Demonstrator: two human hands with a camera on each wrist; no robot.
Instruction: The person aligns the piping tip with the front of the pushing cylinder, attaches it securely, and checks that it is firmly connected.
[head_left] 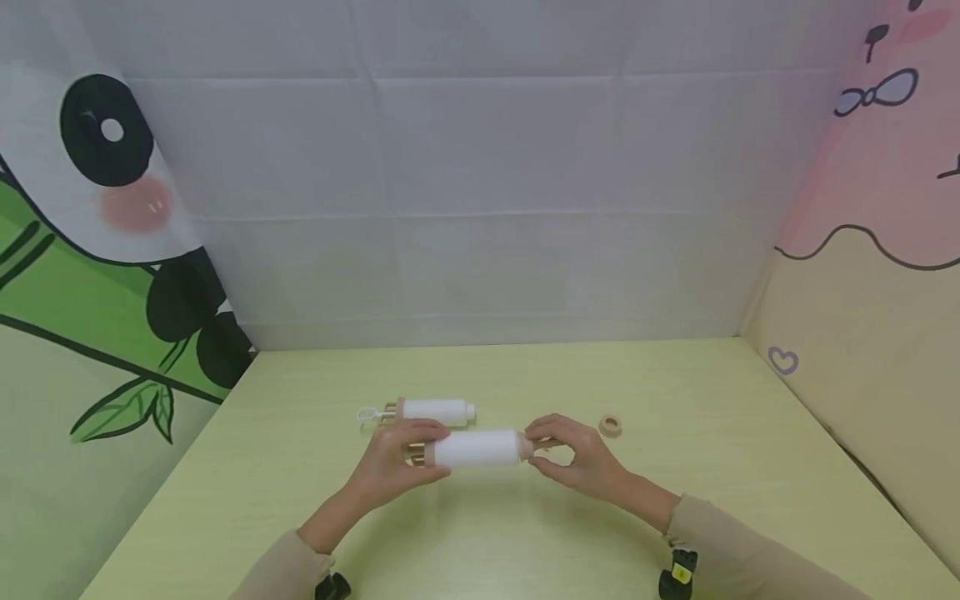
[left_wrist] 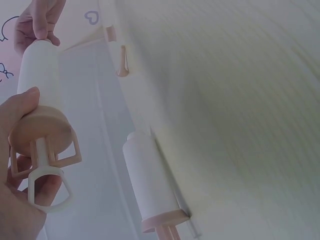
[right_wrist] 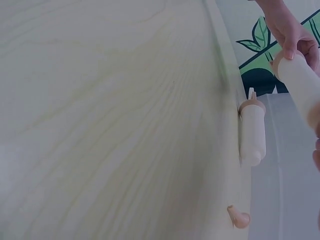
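Note:
A white piping syringe with beige ends lies level between both hands, above the table. My left hand grips its collar end, thumb along the barrel. The left wrist view shows the beige collar, its side finger loops and a white ring-shaped plunger handle by that palm. At the other end my right hand pinches the beige nozzle with thumb and fingertips. Most of that hand is outside the right wrist view. Just behind, a second piping syringe lies on the table, its ring handle to the left.
A loose beige nozzle lies on the table, right of the second syringe. The pale wood-grained table meets a white back sheet. Painted side panels stand at left and right.

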